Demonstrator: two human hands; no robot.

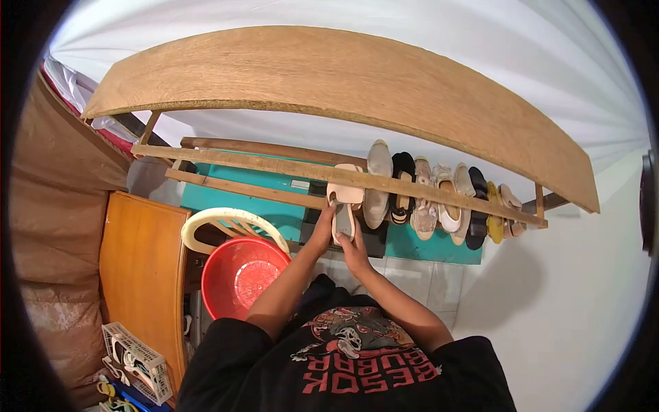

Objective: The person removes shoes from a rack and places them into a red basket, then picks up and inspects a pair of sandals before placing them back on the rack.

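Observation:
A pale beige slip-on sandal [345,194] with a wide strap and a grey insole is held between both hands, its toe end at the wooden rack. My left hand [321,232] grips its left side near the strap. My right hand [354,254] is closed around the heel end. Just right of the sandal, a cream flat shoe [375,206] stands in a row on the rack, followed by black slingback shoes [400,206] and patterned light shoes [423,213]. Part of the sandal's toe end is behind the rack's front rail [288,167].
A wooden top shelf [329,69] overhangs the shoes. More flats, including white [449,213], black [476,230] and yellow [494,223] ones, fill the rack's right side. A red basket [223,278] rests by a cream chair [206,218]. An orange-brown wooden panel [141,254] stands left.

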